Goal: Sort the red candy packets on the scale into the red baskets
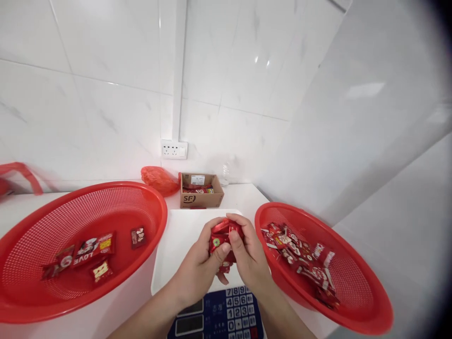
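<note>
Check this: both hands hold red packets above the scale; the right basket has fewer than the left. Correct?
No: the head view shows more packets in the right basket than the left basket. Left hand and right hand hold red packets above the scale.

Held packets (216,242) partly hidden; scale (218,318) cut off below.

left hand (197,263): fingers curled, cupped | right hand (252,263): likewise curled, facing the left | thumbs: tips close together | left forearm (151,303), right forearm (282,308): bare, converging forward
</note>
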Action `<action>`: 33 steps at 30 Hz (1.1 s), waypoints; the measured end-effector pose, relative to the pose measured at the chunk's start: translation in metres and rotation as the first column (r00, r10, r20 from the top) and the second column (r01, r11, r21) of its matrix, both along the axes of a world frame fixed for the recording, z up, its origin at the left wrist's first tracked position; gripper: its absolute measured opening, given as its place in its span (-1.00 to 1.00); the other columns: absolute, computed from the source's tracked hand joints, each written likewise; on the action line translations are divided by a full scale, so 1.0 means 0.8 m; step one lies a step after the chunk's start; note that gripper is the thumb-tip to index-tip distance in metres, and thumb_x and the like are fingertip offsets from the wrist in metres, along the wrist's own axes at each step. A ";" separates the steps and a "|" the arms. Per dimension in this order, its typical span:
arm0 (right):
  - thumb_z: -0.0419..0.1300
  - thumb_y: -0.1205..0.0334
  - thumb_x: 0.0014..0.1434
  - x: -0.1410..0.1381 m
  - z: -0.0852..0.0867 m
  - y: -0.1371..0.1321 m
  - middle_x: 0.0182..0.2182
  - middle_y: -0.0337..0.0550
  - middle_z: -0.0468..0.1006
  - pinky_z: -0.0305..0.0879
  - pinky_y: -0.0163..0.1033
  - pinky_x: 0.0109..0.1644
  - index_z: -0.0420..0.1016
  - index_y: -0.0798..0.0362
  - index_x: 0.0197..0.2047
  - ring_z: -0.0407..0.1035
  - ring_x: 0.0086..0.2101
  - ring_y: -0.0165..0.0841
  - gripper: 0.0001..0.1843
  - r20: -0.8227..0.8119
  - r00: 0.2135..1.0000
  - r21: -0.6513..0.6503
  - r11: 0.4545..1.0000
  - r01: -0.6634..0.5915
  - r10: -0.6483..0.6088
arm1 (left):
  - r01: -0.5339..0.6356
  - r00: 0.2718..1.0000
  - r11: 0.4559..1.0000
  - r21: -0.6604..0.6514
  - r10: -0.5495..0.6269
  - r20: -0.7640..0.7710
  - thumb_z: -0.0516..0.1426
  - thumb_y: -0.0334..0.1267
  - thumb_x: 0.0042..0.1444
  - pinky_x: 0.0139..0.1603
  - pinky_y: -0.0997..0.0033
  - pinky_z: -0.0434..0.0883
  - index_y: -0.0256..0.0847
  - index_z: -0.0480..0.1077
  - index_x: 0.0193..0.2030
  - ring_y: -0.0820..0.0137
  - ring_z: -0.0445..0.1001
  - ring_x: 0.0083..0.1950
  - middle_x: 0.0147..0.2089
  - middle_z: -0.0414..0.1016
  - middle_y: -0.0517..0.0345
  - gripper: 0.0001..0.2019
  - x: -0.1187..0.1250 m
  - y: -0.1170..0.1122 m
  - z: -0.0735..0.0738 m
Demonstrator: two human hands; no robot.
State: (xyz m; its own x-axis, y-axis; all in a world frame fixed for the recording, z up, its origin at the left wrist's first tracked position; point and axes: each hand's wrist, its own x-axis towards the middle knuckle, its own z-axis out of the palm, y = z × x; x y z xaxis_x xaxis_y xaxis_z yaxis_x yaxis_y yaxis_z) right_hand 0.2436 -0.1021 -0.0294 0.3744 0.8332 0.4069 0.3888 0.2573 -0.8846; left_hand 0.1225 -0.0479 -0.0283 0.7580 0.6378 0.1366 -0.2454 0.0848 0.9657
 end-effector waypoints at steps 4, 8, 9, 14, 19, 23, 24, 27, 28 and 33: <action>-0.04 -0.06 0.37 -0.002 0.002 -0.001 0.09 -0.10 0.48 0.50 -0.23 -0.08 0.28 -0.10 0.24 0.45 0.00 -0.27 -0.55 0.063 0.997 -0.027 0.998 -0.050 0.051 | -0.088 0.996 0.996 0.010 0.088 0.014 0.10 0.10 0.20 -0.55 0.52 0.44 -0.07 0.18 0.16 0.49 0.39 -0.43 -0.15 0.36 0.12 -0.52 -0.005 0.014 0.001; 0.02 -0.02 0.36 0.001 0.001 -0.001 0.25 -0.12 0.35 0.32 -0.09 0.22 0.20 -0.13 0.32 0.29 0.19 -0.23 -0.49 0.121 0.990 -0.073 0.995 -0.062 0.070 | -0.148 0.989 0.989 -0.014 0.148 0.012 0.09 0.11 0.21 -0.59 0.55 0.40 -0.11 0.21 0.12 0.48 0.41 -0.45 -0.21 0.40 0.13 -0.54 -0.007 0.021 -0.001; 0.04 -0.01 0.35 0.002 0.000 -0.001 0.24 -0.11 0.37 0.33 -0.08 0.21 0.21 -0.13 0.32 0.31 0.18 -0.23 -0.49 0.112 0.992 -0.073 0.996 -0.053 0.061 | -0.161 0.987 0.987 -0.019 0.161 0.016 0.09 0.10 0.21 -0.59 0.56 0.39 -0.12 0.22 0.10 0.48 0.41 -0.45 -0.22 0.40 0.13 -0.55 -0.006 0.022 -0.002; 0.09 -0.06 0.29 0.023 -0.012 0.000 0.10 -0.01 0.50 0.49 -0.07 -0.02 0.24 -0.10 0.28 0.52 -0.12 -0.25 -0.46 -0.004 0.996 -0.087 0.993 0.084 -0.085 | -0.289 0.957 0.957 -0.016 0.289 0.036 0.12 0.09 0.20 -0.64 0.56 0.36 -0.12 0.22 0.12 0.50 0.36 -0.52 -0.30 0.41 0.18 -0.54 -0.011 0.032 -0.004; 0.13 0.08 0.22 0.059 -0.040 0.002 0.15 -0.02 0.45 0.29 0.15 0.19 0.24 -0.09 0.29 0.40 0.08 -0.14 -0.42 0.167 0.981 -0.306 0.940 0.151 -0.103 | -0.409 0.907 0.913 -0.015 0.408 0.100 0.15 0.05 0.19 -0.65 0.58 0.35 -0.12 0.23 0.14 0.49 0.35 -0.51 -0.36 0.39 0.21 -0.53 -0.029 0.047 0.002; 0.11 0.13 0.20 0.079 -0.064 0.002 0.34 -0.04 0.17 0.01 0.15 0.37 0.23 -0.04 0.33 0.03 0.33 -0.12 -0.38 0.331 0.943 -0.407 0.899 0.161 -0.019 | -0.431 0.892 0.902 -0.010 0.427 0.149 0.17 0.00 0.19 -0.63 0.60 0.36 -0.07 0.28 0.12 0.50 0.35 -0.49 -0.34 0.41 0.22 -0.59 -0.039 0.054 0.008; 0.10 0.12 0.21 0.081 -0.068 0.000 0.37 -0.04 0.10 -0.03 0.17 0.38 0.23 -0.03 0.33 -0.04 0.35 -0.10 -0.38 0.374 0.927 -0.417 0.888 0.193 -0.026 | -0.436 0.888 0.900 -0.011 0.432 0.159 0.17 0.00 0.19 -0.64 0.60 0.36 -0.07 0.28 0.12 0.50 0.35 -0.49 -0.34 0.41 0.22 -0.59 -0.040 0.054 0.008; 0.10 0.09 0.22 0.080 -0.075 -0.007 0.40 -0.01 0.02 -0.11 0.20 0.40 0.25 0.01 0.33 -0.13 0.37 -0.06 -0.38 0.472 0.882 -0.452 0.859 0.241 0.002 | -0.451 0.878 0.892 -0.016 0.447 0.172 0.17 0.00 0.19 -0.65 0.60 0.36 -0.06 0.27 0.12 0.50 0.34 -0.51 -0.36 0.41 0.23 -0.59 -0.041 0.056 0.010; 0.10 0.10 0.22 0.078 -0.076 -0.008 0.39 -0.01 0.05 -0.11 0.19 0.40 0.27 0.01 0.32 -0.12 0.37 -0.07 -0.40 0.475 0.879 -0.477 0.853 0.210 0.049 | -0.454 0.877 0.891 -0.014 0.450 0.172 0.17 0.00 0.19 -0.65 0.60 0.36 -0.06 0.27 0.12 0.49 0.35 -0.51 -0.36 0.41 0.24 -0.59 -0.042 0.056 0.010; -0.01 0.24 0.28 0.068 -0.081 0.003 0.33 -0.07 0.20 -0.02 0.13 0.40 0.32 0.05 0.30 -0.03 0.35 -0.13 -0.47 0.497 0.832 -0.551 0.830 0.083 0.246 | -0.418 0.901 0.908 0.022 0.411 0.139 0.14 -0.01 0.22 -0.61 0.57 0.40 -0.07 0.26 0.12 0.49 0.36 -0.48 -0.32 0.41 0.20 -0.61 -0.043 0.053 0.010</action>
